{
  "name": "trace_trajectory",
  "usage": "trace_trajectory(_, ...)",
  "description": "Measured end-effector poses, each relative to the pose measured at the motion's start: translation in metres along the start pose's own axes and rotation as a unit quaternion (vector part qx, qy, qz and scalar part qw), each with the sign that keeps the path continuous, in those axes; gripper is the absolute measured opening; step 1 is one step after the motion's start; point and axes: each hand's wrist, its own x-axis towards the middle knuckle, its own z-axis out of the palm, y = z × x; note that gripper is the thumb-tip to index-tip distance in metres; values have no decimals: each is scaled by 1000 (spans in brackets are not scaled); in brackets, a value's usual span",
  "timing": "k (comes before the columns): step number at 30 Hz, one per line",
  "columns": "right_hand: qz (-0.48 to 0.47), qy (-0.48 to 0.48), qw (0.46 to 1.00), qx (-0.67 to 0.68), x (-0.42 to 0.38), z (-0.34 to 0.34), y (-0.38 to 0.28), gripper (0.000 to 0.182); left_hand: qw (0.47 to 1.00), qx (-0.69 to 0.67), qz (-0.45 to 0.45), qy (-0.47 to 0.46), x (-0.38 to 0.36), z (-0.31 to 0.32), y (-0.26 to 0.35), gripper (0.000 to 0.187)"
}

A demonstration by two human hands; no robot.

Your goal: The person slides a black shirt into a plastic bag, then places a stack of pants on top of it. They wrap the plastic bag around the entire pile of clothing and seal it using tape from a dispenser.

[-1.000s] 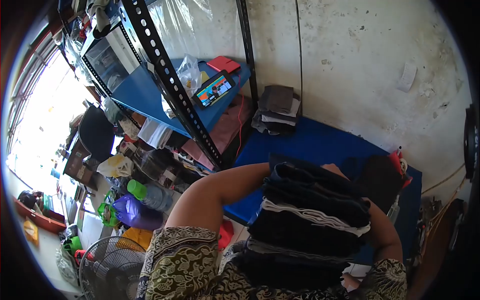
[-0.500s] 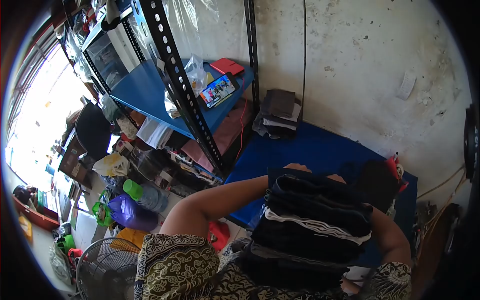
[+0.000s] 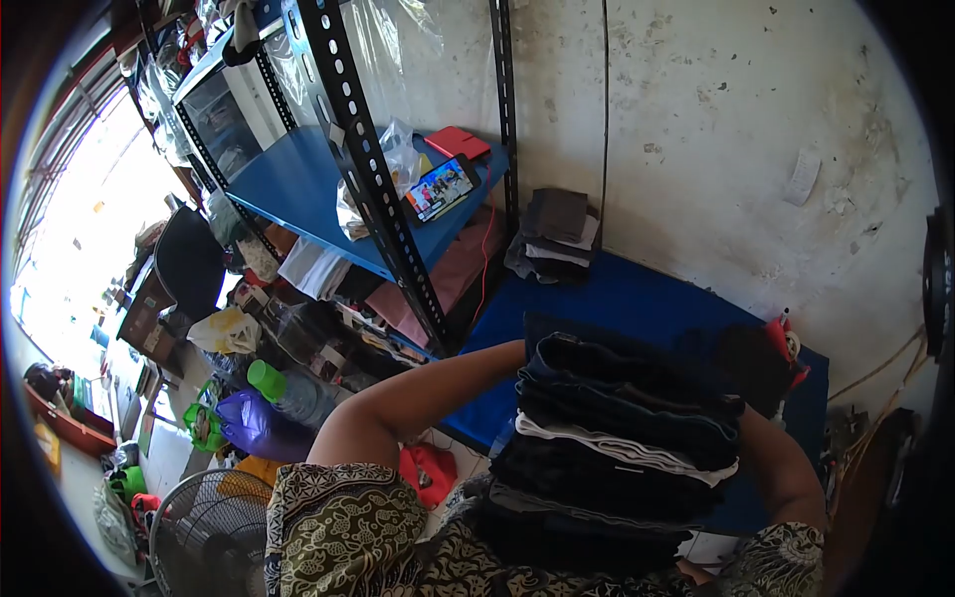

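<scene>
A thick stack of folded dark garments, with one white layer in the middle, leans against my patterned clothing, its layers facing me. Both my arms reach round its far side, the left from the left edge and the right from the right edge. The stack hides both my hands, so their fingers cannot be seen. Beneath and beyond it is the blue tabletop. A smaller pile of folded grey, white and dark cloth sits at the table's back corner by the wall.
A metal rack stands at the left with a lit phone and a red case on its blue shelf. A dark bundle lies on the table's right. A fan, bags and a bottle are at lower left.
The stack has shifted slightly left and up. Fingers that showed behind its far edge are now hidden. The view has moved a little, and more of the red item on the floor shows.
</scene>
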Motion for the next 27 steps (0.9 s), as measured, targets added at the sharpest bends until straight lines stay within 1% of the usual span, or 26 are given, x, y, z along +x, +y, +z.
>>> trace_trajectory(3, -4, 21, 1000, 3, -4, 3, 3, 19, 1000, 21, 8, -9, 0, 1, 0, 23)
trace_trajectory(6, -15, 76, 997, 19, -10, 22, 5, 18, 999, 28, 43, -4, -4, 1, -14, 22)
trace_trajectory(8, -21, 117, 993, 27, -15, 32, 6, 18, 995, 59, 86, 5, -2, 6, -20, 21)
trace_trajectory(9, -20, 135, 990, 29, -17, 35, 7, 18, 982, 135, 130, 11, 1, 6, -19, 21)
trace_trajectory(10, -15, 151, 988, 27, -19, 36, 8, 18, 951, 254, 173, 28, 5, 5, -18, 21)
trace_trajectory(11, -8, 169, 985, 26, -20, 35, 8, 17, 760, 612, 192, 108, -3, 20, 7, 18)
trace_trajectory(12, 13, 179, 984, 13, -19, 34, 7, 17, 761, 611, 189, 107, -5, 20, 10, 18)
trace_trajectory(14, 82, 198, 976, -20, -14, 33, 4, 16, 721, 671, 151, 81, -6, 23, 15, 29)
trace_trajectory(15, 121, 204, 971, -36, -11, 34, 2, 15, 722, 670, 150, 80, -5, 27, 18, 29)
trace_trajectory(16, 157, 209, 964, -53, -10, 37, 5, 14, 727, 675, 35, 122, -7, 36, 26, 33)
trace_trajectory(17, 194, 212, 955, -69, -10, 41, 7, 14, 719, 670, -80, 163, -8, 40, 29, 36)
trace_trajectory(18, 206, 211, 953, -71, -15, 44, 11, 14, 719, 670, -82, 164, -8, 35, 24, 36)
trace_trajectory(20, 182, 194, 963, -53, -26, 46, 19, 15, 683, 714, -11, 152, -11, 27, 10, 40)
trace_trajectory(21, 154, 181, 971, -37, -35, 49, 23, 16, 683, 714, -13, 151, -12, 27, 10, 40)
trace_trajectory(23, 123, 161, 979, -17, -49, 50, 32, 17, 678, 709, -179, 83, -13, 34, 18, 40)
trace_trajectory(24, 117, 151, 981, -12, -55, 49, 37, 17, 677, 709, -178, 82, -16, 27, 6, 40)
trace_trajectory(25, 114, 142, 983, -9, -59, 49, 42, 17, 607, 787, 58, 98, -22, 15, -19, 35)
trace_trajectory(26, 114, 135, 984, -5, -62, 50, 46, 18, 561, 803, 174, 97, -27, 10, -32, 33)
trace_trajectory(27, 116, 127, 985, -1, -65, 51, 51, 18, 496, 813, 286, 107, -32, 4, -45, 32)
